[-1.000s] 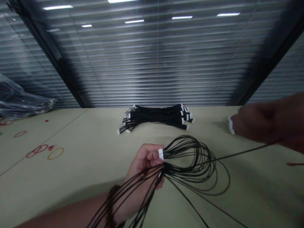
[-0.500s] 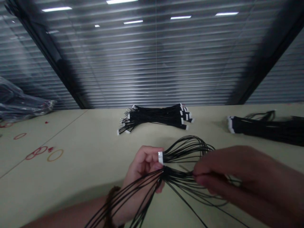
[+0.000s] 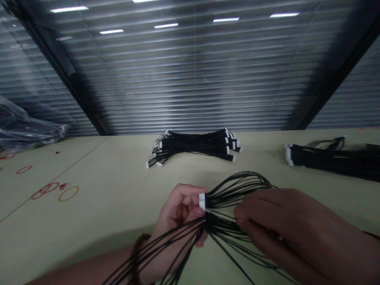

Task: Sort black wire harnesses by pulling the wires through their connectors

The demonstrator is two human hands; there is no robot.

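Right hand [image 3: 299, 225] reaches in at black wires [image 3: 212, 223], fingertips pressed together, any pinched strand unclear; left hand [image 3: 173, 219] pinches white connector [image 3: 202, 202], both hands at work together.

The hands [image 3: 184, 213] hold looped black wires [image 3: 234, 190] (a white connector [image 3: 202, 202] at one end) above the table [image 3: 97, 202].

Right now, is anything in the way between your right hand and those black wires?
Nothing visible is in the way: the right hand is at the black wires, its fingertips among the strands.
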